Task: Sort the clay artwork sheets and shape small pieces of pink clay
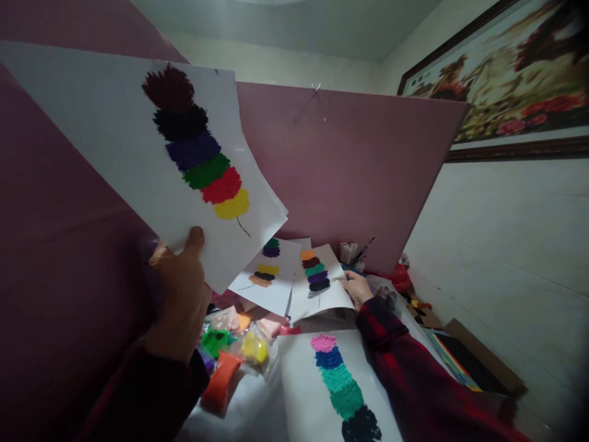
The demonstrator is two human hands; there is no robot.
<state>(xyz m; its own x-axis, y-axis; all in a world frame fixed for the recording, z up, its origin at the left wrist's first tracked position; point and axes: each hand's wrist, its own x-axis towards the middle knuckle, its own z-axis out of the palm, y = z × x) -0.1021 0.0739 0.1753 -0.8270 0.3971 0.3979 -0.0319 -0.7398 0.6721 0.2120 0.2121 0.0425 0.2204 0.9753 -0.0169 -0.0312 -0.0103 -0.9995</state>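
A pink board [354, 166] stands behind my white-covered desk [253, 405]. Largest of the papers is the raised sheet [175, 141] with 6 coloured bands, pinched at its lower edge by my left hand [181, 276], thumb in front; with only that edge supported, it could flop or crease. Below, a front sheet [304, 387] lies near my right sleeve [391, 350], which could drag it or smear the bands if they are wet; I cannot tell. My right hand [358, 288], well apart from the left, grips the side of a curled sheet [322, 301]; a hard pull might bend it or shift the sheet beside it [276, 294]. Smallest, the bagged clay packets [223, 380] could catch a low paper edge.
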